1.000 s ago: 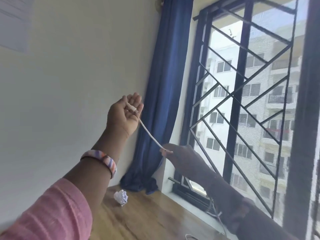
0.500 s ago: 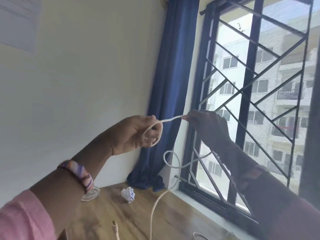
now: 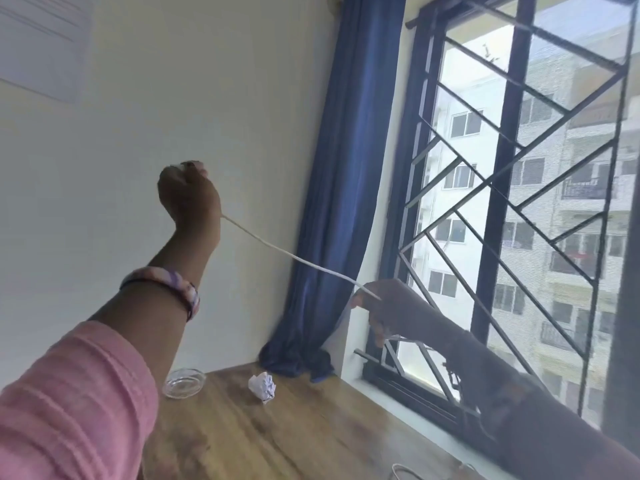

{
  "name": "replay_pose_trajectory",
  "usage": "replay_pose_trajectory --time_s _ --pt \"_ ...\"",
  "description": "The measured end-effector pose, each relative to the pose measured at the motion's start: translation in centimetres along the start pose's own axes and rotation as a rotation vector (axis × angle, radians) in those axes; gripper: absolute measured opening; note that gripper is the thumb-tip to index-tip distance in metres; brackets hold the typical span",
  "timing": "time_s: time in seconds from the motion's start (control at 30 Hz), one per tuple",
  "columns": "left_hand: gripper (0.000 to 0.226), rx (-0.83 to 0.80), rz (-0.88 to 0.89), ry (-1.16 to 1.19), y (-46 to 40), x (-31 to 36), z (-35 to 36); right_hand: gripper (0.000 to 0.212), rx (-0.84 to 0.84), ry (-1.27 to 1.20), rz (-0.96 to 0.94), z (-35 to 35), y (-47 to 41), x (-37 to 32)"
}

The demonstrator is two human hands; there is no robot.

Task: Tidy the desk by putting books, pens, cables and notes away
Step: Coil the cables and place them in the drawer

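Observation:
A thin white cable (image 3: 294,258) stretches taut in the air between both hands. My left hand (image 3: 188,195) is raised high in front of the wall, closed in a fist on the cable's upper end. My right hand (image 3: 391,306) is lower, in front of the window, pinching the cable between its fingers. More white cable (image 3: 403,471) curls on the wooden desk (image 3: 277,438) at the bottom edge. A crumpled ball of paper (image 3: 262,385) lies on the desk near the curtain.
A small clear glass dish (image 3: 183,382) sits at the desk's back left by the wall. A blue curtain (image 3: 346,202) hangs in the corner. A window with a black metal grille (image 3: 512,209) runs along the desk's right side.
My left hand has risen and closed into a fist. My right hand has dropped down to the right, so the loop in the cable has been pulled out straight and taut.

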State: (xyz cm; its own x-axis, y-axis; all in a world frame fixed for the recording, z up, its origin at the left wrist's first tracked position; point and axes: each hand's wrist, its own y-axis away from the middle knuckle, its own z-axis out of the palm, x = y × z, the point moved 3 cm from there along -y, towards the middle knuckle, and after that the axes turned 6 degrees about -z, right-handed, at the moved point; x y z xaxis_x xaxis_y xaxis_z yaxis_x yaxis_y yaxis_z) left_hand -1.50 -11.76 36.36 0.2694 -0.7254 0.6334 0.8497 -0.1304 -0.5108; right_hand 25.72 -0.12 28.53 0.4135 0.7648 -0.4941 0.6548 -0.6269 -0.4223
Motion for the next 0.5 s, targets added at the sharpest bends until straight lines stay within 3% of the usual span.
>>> replay_pose_trajectory --time_s 0.07,0.1,0.17,0.23,0.27,0.3,0.37,0.43,0.5 --pt "0.015 -0.138 0.614 -0.647 0.6 -1.2 0.0 0.021 0.004 0.067 -0.033 -0.5 -0.2 -0.9" --pt "0.015 -0.313 0.784 -0.862 1.3 -2.0 0.1 0.022 0.039 0.090 -0.035 -1.1 -0.5 -1.2" --pt "0.022 -0.678 0.788 -1.218 2.0 -3.7 0.2 0.029 0.135 0.128 -0.028 -2.8 -0.9 -1.4" --pt "0.031 -0.957 0.457 -1.437 3.3 -4.4 -0.4 0.030 0.226 0.206 -0.018 -4.2 -0.7 -1.1" --pt "0.033 -1.089 0.250 -1.387 4.3 -4.5 -0.8 0.025 0.259 0.318 -0.010 -4.8 -0.4 -0.7" --pt "0.036 -1.246 -0.074 -1.236 5.5 -4.5 -1.3 0.020 0.288 0.441 0.007 -5.2 -0.1 -0.3" --pt "0.040 -1.526 -0.562 -0.763 8.2 -3.8 -1.9 0.021 0.346 0.642 0.053 -5.6 0.6 0.4" --pt "0.040 -1.588 -0.765 -0.089 8.9 -2.2 -1.6 0.026 0.377 0.779 0.075 -5.3 1.1 1.4" --pt "0.044 -1.620 -0.841 0.540 8.2 -0.7 -0.8 0.026 0.374 0.838 0.090 -4.5 1.6 2.0"
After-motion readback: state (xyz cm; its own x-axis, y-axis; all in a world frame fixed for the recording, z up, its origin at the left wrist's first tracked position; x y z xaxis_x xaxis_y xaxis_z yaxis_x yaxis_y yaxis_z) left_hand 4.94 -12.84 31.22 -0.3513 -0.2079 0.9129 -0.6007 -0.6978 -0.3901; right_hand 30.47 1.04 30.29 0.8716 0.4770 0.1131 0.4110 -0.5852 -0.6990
